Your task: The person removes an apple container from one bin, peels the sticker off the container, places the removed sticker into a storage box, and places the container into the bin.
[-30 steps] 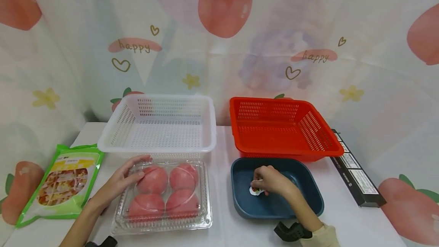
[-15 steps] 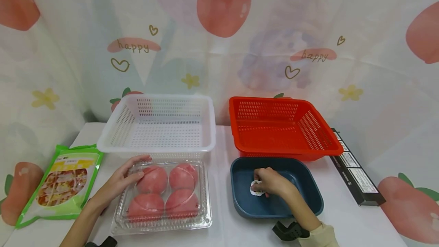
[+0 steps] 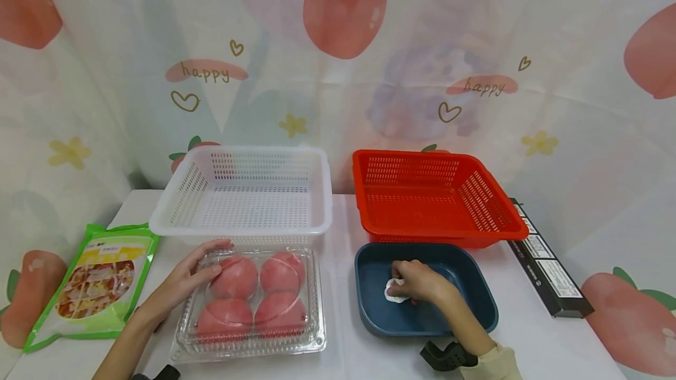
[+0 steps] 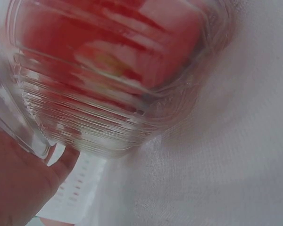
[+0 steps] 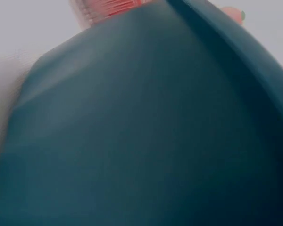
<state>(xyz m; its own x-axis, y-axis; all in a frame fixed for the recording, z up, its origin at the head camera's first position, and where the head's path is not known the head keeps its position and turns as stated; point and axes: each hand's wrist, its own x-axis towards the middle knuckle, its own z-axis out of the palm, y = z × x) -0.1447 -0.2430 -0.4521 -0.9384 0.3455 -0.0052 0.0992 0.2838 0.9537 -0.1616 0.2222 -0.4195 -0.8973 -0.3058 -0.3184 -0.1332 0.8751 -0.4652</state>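
My left hand (image 3: 182,280) holds the left side of a clear plastic clamshell box (image 3: 311,333). Its thumb lies on the lid; the other fingers reach along the back left corner. Several round red fruits, perhaps tomatoes (image 3: 235,276), show through the lid. At the box's rim, the left wrist view shows the hand (image 4: 23,183) with a finger curled by the edge. My right hand (image 3: 422,280) is inside a dark blue basin (image 3: 477,304), pinching a small white disc-like piece (image 3: 394,291) near the bottom. Only the basin's wall (image 5: 132,117) fills the right wrist view; hand and piece are unseen there.
Behind the box stands a white perforated basket (image 3: 243,230). A red basket (image 3: 443,233) is behind the basin. At far left lies a green food bag (image 3: 95,283), and at right a long black box (image 3: 551,268). A printed curtain (image 3: 338,104) hangs behind.
The white piece has turned in my right hand: a coloured print showed on it a second ago, and now plain white faces up. My left hand has stayed on the clamshell box.
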